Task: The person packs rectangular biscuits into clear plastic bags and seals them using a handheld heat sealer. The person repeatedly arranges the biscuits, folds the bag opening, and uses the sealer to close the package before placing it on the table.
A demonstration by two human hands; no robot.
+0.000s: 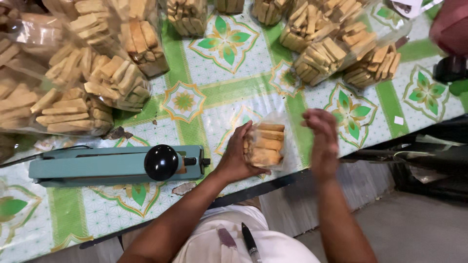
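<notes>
Just left hand (237, 156) gripping clear biscuit bag (264, 144), right hand (322, 139) beside, teal sealer (114, 165) near

A small food-packing workshop: bagged biscuits (87, 97) heaped beside a heat sealer (117, 164) on a patterned table (214, 92).

I see a glossy clear plastic bag (265, 144) around matt, rough tan biscuits, a shiny patterned plastic tablecloth (222, 85), and a teal painted-metal sealer (114, 164) with a glossy black knob (161, 162).
</notes>
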